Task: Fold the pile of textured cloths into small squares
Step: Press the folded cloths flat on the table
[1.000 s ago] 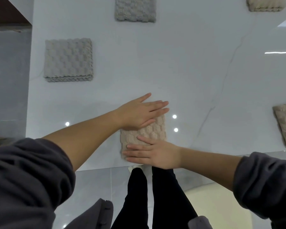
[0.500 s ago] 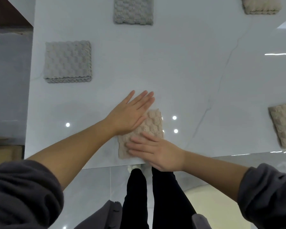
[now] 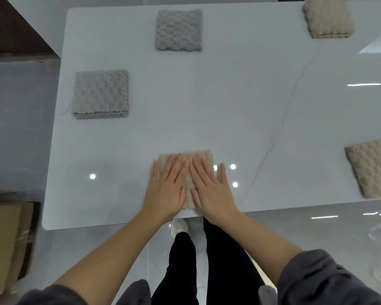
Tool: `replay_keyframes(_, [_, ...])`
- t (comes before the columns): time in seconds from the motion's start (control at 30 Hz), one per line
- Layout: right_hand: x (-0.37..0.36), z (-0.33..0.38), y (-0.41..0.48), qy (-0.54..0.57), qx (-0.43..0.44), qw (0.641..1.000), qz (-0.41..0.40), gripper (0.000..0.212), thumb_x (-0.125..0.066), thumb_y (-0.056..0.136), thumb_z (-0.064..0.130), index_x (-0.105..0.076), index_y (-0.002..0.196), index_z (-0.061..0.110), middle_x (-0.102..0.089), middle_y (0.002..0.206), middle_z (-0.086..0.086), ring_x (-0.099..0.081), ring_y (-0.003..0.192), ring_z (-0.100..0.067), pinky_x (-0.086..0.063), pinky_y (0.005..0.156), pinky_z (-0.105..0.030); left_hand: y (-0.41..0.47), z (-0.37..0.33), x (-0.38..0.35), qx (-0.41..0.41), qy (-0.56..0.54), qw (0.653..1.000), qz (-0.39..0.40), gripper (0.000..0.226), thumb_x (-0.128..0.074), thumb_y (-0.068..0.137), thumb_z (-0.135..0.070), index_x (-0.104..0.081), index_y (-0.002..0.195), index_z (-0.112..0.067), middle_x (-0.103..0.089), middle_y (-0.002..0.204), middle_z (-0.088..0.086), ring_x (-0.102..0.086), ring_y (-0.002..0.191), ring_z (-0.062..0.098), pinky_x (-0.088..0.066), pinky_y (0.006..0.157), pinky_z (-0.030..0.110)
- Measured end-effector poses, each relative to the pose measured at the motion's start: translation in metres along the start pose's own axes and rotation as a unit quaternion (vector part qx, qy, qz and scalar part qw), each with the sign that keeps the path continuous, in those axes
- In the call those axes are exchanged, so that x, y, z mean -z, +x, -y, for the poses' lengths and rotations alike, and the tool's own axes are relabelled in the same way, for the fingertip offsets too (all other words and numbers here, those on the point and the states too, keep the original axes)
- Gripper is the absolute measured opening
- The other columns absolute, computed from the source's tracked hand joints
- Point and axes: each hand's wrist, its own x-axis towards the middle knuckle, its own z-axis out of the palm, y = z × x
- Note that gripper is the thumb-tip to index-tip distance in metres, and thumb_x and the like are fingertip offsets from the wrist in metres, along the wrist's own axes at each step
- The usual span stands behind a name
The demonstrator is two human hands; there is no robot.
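A beige textured cloth [image 3: 188, 156], folded into a small square, lies near the front edge of the white table [image 3: 229, 106]. My left hand [image 3: 166, 190] and my right hand [image 3: 211, 190] lie side by side on it, palms down, fingers straight and pressing it flat. The hands cover most of the cloth; only its far strip and a narrow band between the hands show.
Several other folded squares lie on the table: a grey one [image 3: 100, 94] at the left, a grey one [image 3: 178, 29] at the back, a beige one [image 3: 328, 18] at the back right, a beige one [image 3: 374, 168] at the right edge. A cardboard box [image 3: 7, 238] stands on the floor, left.
My hands were crossed over the cloth, the left reaching from the left and the right lying sideways; now both point forward, side by side. The view has tilted up and shows more table.
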Motion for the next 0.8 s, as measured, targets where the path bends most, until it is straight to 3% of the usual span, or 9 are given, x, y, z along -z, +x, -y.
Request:
replay_keyframes(0.23, [0.033,-0.035,-0.006,0.008,-0.014,1.0,0.014,0.059,-0.025,0.101,0.038,-0.025,0.153,0.01,-0.017,0.162,-0.006,-0.009,0.15,-0.022,0.003,0.118,-0.052,0.005,-0.029,0.021,0.062,-0.005,0.998,-0.006,0.063,-0.029,0.092,-0.03,-0.027,0.15,-0.004,-0.021,0.159,0.013,-0.016,0.148,0.027,-0.011,0.116,0.056])
replay_keyframes(0.3, [0.044,-0.065,-0.013,-0.007,-0.031,0.999,0.025,0.06,-0.023,0.101,0.04,-0.024,0.153,0.01,-0.016,0.162,-0.006,-0.01,0.15,-0.023,-0.001,0.119,-0.053,0.014,-0.05,0.026,0.064,-0.015,0.998,-0.011,0.063,-0.029,0.093,-0.031,-0.026,0.15,-0.005,-0.02,0.159,0.013,-0.015,0.148,0.028,-0.012,0.116,0.056])
replay_keyframes(0.4, [0.062,-0.117,-0.024,-0.02,-0.069,0.995,0.064,0.062,-0.019,0.1,0.041,-0.02,0.155,0.012,-0.01,0.163,-0.005,-0.006,0.15,-0.024,-0.007,0.118,-0.055,0.041,-0.091,0.026,0.076,-0.039,0.996,0.002,0.066,-0.026,0.091,-0.034,-0.022,0.152,-0.01,-0.012,0.161,0.01,-0.005,0.149,0.025,-0.003,0.119,0.051])
replay_keyframes(0.53, [0.086,-0.185,-0.039,-0.021,-0.088,0.99,0.107,0.063,-0.014,0.099,0.044,-0.005,0.156,0.018,0.008,0.163,-0.002,0.013,0.148,-0.022,0.004,0.117,-0.053,0.082,-0.156,0.024,0.097,-0.057,0.993,0.025,0.068,-0.018,0.092,-0.038,-0.014,0.154,-0.013,0.0,0.162,0.01,0.005,0.149,0.025,0.0,0.12,0.05])
replay_keyframes(0.63, [0.102,-0.23,-0.048,-0.023,-0.088,0.987,0.135,0.063,-0.01,0.098,0.045,-0.001,0.156,0.021,0.013,0.162,-0.002,0.015,0.149,-0.025,0.004,0.117,-0.054,0.106,-0.202,0.025,0.123,-0.086,0.988,0.037,0.066,-0.025,0.094,-0.037,-0.013,0.155,-0.014,0.002,0.162,0.009,0.007,0.149,0.025,-0.001,0.119,0.05])
replay_keyframes(0.7, [0.111,-0.253,-0.051,-0.026,-0.085,0.986,0.142,0.06,-0.017,0.102,0.042,-0.002,0.156,0.021,0.012,0.163,-0.004,0.013,0.149,-0.027,0.002,0.117,-0.055,0.117,-0.225,0.025,0.133,-0.097,0.985,0.05,0.067,-0.036,0.097,-0.035,-0.009,0.155,-0.015,0.008,0.162,0.008,0.012,0.149,0.025,0.001,0.12,0.049])
replay_keyframes(0.8, [0.117,-0.275,-0.053,-0.02,-0.081,0.984,0.16,0.059,-0.024,0.104,0.037,-0.001,0.156,0.022,0.012,0.163,-0.006,0.015,0.149,-0.028,0.001,0.118,-0.056,0.126,-0.25,0.026,0.144,-0.096,0.981,0.087,0.069,-0.034,0.1,-0.037,0.003,0.155,-0.017,0.019,0.16,0.007,0.021,0.147,0.024,0.004,0.12,0.049])
